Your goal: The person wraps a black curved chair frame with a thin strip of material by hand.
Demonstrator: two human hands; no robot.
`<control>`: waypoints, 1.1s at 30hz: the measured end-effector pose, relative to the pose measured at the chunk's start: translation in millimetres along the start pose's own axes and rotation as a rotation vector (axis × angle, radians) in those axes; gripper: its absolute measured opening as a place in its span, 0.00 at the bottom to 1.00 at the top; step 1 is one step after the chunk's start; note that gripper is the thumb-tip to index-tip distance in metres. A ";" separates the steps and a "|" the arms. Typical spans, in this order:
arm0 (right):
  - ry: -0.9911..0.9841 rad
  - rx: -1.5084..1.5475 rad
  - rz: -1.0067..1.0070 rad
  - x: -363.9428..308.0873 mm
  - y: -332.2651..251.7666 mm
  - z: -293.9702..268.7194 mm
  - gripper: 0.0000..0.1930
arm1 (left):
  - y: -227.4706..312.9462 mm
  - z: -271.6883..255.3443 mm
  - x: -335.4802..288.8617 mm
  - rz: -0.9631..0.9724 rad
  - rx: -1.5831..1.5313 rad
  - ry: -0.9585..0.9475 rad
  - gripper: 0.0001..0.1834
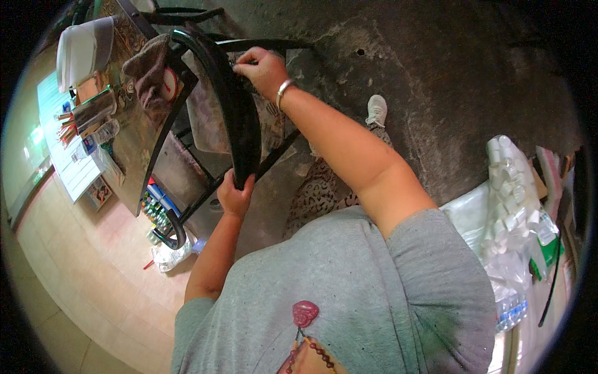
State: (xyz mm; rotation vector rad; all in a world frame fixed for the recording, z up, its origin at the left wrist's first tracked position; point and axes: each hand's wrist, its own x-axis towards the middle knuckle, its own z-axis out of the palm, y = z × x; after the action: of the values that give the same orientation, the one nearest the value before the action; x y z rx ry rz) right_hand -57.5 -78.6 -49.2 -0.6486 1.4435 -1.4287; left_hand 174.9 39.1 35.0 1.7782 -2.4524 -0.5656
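A glossy black curved rail (pixel 240 124), which looks like the back of a chair, arcs in front of me. Its lower end is gripped by my left hand (pixel 235 198), thumb on one side and fingers on the other. My right hand (pixel 265 71) is closed in a pinch at the rail's outer edge near the top. What lies between those fingertips is too small to make out. Behind the rail are a worn brownish seat-like panel (pixel 208 128) and thin black frame bars. A curled black arm end (pixel 177 232) sticks out at the lower left.
At left, a table (pixel 128 159) carries a dark crumpled cloth (pixel 149 65), a pale plastic container (pixel 86 53) and a clear bottle (pixel 107 132). My shoe (pixel 377 111) rests on the dark stained floor (pixel 430 87). White rolls in plastic (pixel 512 181) stand at right.
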 end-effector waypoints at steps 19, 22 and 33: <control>-0.024 -0.068 0.057 -18.4 -16.6 0.6 0.08 | -2.9 -4.4 0.5 0.008 0.001 0.028 0.21; -0.055 -0.130 0.067 -61.8 -13.1 -3.6 0.11 | -2.8 -5.7 0.7 0.023 0.018 0.042 0.21; 0.109 -0.183 -0.053 -22.5 -26.9 12.2 0.10 | -8.5 -0.9 -2.8 0.036 0.048 0.033 0.22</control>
State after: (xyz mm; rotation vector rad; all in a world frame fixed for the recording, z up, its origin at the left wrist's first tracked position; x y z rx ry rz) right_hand -44.6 -68.7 -15.8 -0.7370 1.6673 -1.4010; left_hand 183.8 39.2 33.5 1.7417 -2.4917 -0.4745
